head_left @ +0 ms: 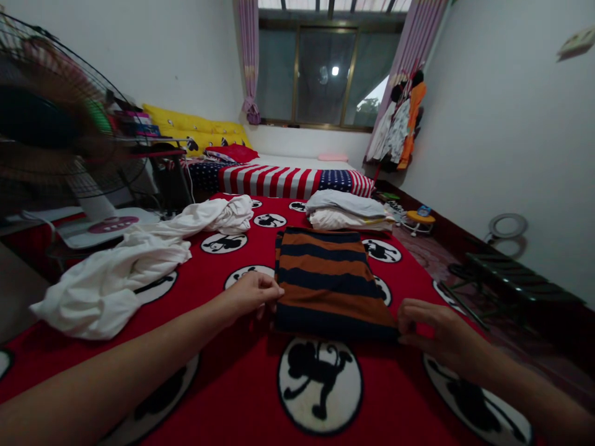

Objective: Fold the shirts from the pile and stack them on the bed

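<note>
A garment with brown and navy stripes [328, 279] lies folded into a flat, roughly square bundle on the red blanket [223, 390]. At its left edge, my left hand [255, 292] pinches the cloth between thumb and fingers. My right hand [430, 328] is closed at the near right corner, its fingertips on the fabric. Just behind the striped garment sits a stack of folded white and pale clothes [348, 210]. To the left, a long crumpled white cloth [111, 272] stretches across the blanket.
A standing fan [51, 124] is at the left edge beside the bed. Beyond the blanket is another bed with a striped cover [274, 181]. Clothes [400, 133] hang by the window. On the right floor stand a low orange stool [419, 218] and a dark slatted bench [520, 279].
</note>
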The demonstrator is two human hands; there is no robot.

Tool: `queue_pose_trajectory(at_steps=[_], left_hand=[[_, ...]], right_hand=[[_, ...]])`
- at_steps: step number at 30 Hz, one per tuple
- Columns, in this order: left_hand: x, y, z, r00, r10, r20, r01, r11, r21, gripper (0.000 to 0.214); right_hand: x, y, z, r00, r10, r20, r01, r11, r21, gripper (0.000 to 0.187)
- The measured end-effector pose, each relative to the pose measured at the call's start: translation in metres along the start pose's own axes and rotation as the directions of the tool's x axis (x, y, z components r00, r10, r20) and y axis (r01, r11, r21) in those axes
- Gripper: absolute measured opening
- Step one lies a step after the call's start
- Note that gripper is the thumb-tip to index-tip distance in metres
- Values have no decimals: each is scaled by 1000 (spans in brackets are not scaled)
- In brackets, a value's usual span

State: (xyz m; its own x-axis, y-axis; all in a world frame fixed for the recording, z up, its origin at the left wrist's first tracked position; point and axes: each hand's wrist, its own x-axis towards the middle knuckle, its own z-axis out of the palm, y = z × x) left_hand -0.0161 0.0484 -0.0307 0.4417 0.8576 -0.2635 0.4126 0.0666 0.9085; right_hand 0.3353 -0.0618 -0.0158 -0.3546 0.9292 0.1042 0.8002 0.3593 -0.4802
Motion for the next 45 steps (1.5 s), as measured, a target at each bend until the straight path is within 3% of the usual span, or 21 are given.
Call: queue_pose_trajectory(at_steps=[3, 5, 7, 8, 10, 12, 14, 17, 20, 24, 27, 29, 33, 35, 38, 41, 45], left_hand=[[-6, -7, -8, 1000, -4, 17, 3, 996, 91, 39], [-8, -5, -12, 1000, -3, 25, -3, 969, 245, 34], [-7, 5, -13, 991, 123, -57, -81, 875, 477, 27], [-4, 13, -13, 964, 240, -111, -131, 798, 589, 25], [6, 33, -10, 853, 496, -161, -234, 641, 731, 21], [23, 51, -1, 749, 655, -98, -380, 547, 746, 20], [46, 64, 12, 686, 727, 8, -526, 488, 697, 21], [85, 75, 38, 638, 751, 170, -639, 393, 662, 32], [120, 85, 64, 588, 762, 271, -675, 277, 684, 43], [155, 106, 87, 533, 723, 440, -665, 36, 746, 51], [171, 119, 95, 499, 644, 580, -667, -142, 732, 36], [176, 123, 95, 495, 610, 618, -659, -199, 725, 23], [169, 123, 77, 531, 649, 545, -591, -177, 787, 20], [161, 121, 64, 558, 683, 471, -549, -122, 827, 20], [150, 121, 50, 633, 702, 327, -458, -1, 889, 18], [148, 118, 57, 667, 718, 199, -387, 106, 916, 21], [155, 111, 87, 675, 732, 94, -376, 232, 897, 26]], right_hand=[[-3, 4, 3, 1000, -12, 6, 12, 1000, -7, 14], [-3, 3, 7, 1000, -18, 24, 19, 1000, -14, 13], [-1, 0, 10, 999, -29, 30, 30, 999, -21, 13], [-1, -2, 12, 999, -35, 31, 36, 999, -20, 12], [0, -3, 13, 999, -33, 16, 33, 999, -9, 10], [-1, -1, 13, 1000, -8, -5, 8, 1000, 14, 9], [-3, 3, 13, 999, 19, -27, -19, 999, 30, 12], [-4, 8, 12, 999, 25, -39, -23, 999, 35, 16], [-2, 10, 12, 999, 12, -37, -10, 999, 34, 16], [5, 10, 15, 999, -2, -34, 3, 1000, 24, 17], [7, 11, 18, 999, 2, -50, -1, 1000, 31, 16], [6, 12, 20, 998, 6, -64, -3, 999, 47, 15], [0, 13, 20, 997, 10, -79, -6, 999, 42, 14], [-4, 13, 17, 996, 2, -86, -2, 1000, 1, 13], [-9, 12, 11, 995, -17, -99, 9, 997, -76, 12], [-12, 7, 7, 995, -32, -98, 15, 985, -170, 11], [-13, -2, 9, 999, 12, -47, -24, 963, -270, 13]])
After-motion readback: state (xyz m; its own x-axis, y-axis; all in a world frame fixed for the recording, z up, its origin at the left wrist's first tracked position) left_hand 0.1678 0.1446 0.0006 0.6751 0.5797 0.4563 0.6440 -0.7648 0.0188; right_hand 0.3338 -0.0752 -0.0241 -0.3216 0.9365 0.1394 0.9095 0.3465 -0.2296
